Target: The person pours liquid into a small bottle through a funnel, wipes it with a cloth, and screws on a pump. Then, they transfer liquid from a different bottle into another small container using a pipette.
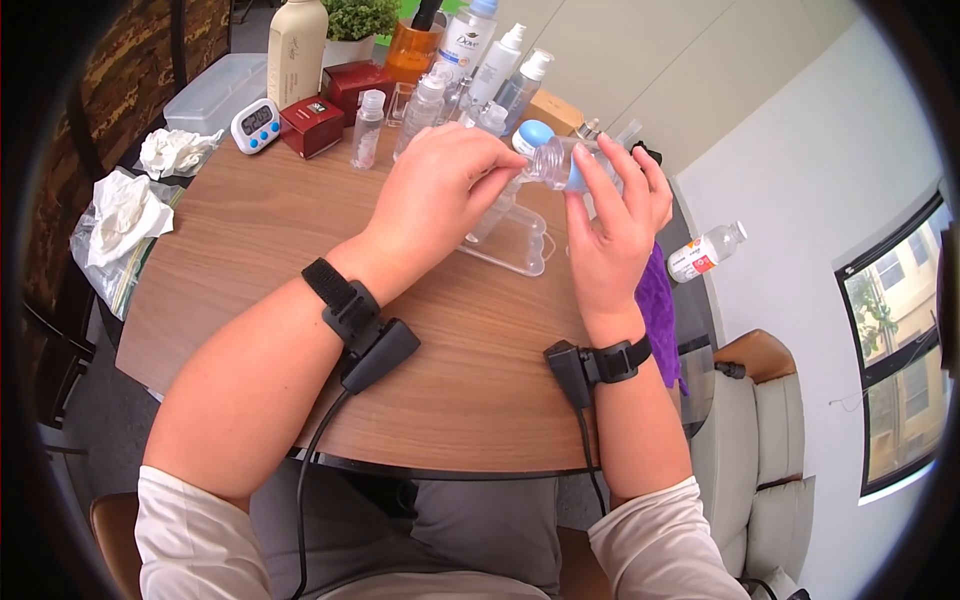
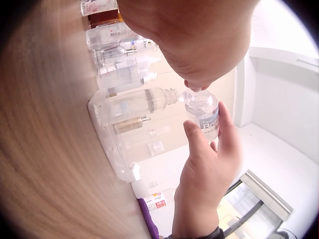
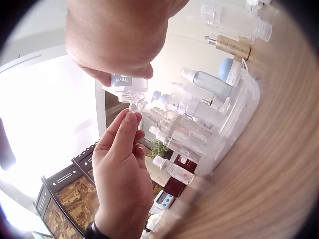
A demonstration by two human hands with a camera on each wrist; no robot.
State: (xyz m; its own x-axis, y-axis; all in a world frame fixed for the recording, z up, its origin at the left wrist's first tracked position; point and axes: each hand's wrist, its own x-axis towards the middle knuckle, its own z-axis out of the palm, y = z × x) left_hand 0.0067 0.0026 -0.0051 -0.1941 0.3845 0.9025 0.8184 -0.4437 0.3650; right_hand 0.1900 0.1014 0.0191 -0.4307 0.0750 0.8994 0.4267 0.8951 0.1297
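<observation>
"Over the wooden table, what are my feeds showing?"
"I see the right hand gripping the clear travel bottle, tipped sideways, its mouth toward the left hand."
"And that one?"
"It pinches a small clear piece at the bottle's mouth, too tiny for me to identify."

The right hand covers part of the travel bottle, whose smaller print is unreadable. Just beside its mouth, the left hand partly hides a small clear piece; well left of the travel bottle, the head view's upper edge crops a cream bottle.
</observation>
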